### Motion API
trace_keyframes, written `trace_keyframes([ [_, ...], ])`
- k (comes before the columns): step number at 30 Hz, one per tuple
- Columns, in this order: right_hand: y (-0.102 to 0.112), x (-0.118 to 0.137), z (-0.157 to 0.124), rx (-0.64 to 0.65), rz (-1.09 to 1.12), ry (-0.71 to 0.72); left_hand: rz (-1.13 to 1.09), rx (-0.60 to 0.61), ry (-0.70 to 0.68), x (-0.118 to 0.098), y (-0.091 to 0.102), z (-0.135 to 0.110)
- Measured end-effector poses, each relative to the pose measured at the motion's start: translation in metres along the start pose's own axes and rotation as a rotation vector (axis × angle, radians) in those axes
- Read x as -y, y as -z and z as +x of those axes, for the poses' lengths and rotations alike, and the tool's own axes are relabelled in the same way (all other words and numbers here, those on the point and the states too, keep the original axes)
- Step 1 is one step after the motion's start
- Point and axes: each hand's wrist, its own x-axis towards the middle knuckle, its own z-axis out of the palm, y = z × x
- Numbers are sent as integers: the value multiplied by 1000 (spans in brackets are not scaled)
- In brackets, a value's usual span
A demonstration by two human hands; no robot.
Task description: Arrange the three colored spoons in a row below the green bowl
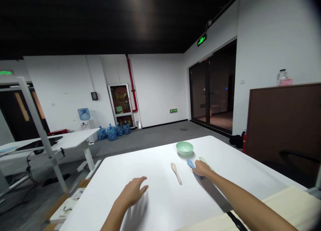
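Right hand (202, 168) is on a blue plastic spoon (191, 164), centre-right of frame, with spoon showing on both sides of the hand. Clenched or just resting on it: cannot tell from this view. A pale green utensil (206, 161), partly hidden, lies just past that hand. Left hand (131, 192) is open, fingers spread, holding nothing, above the white table (140, 164) at lower centre. A cream spoon (176, 173) lies between the hands, nearer the right. A mint-green bowl (184, 148) sits just beyond it, toward the table's far edge.
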Motion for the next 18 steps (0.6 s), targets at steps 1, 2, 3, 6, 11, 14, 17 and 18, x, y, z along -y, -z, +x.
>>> trace_keyframes([
  [1,0,0,0,-6,2,0,1,1,-2,0,0,0],
  [2,0,1,0,-12,1,0,2,3,-3,0,0,0],
  [3,0,1,0,-16,0,-2,3,5,-3,-1,0,0],
  [6,1,1,-1,-15,-1,-1,6,5,0,-2,2,-1],
  [11,4,2,-4,-16,-12,-5,8,-1,2,-3,2,-2],
  [14,6,3,-7,-22,-20,0,7,0,1,-2,1,-1],
  [17,9,5,-9,-25,-10,-7,9,-7,2,0,0,0],
  [18,12,6,-10,-34,-9,-9,9,-7,3,0,-1,1],
])
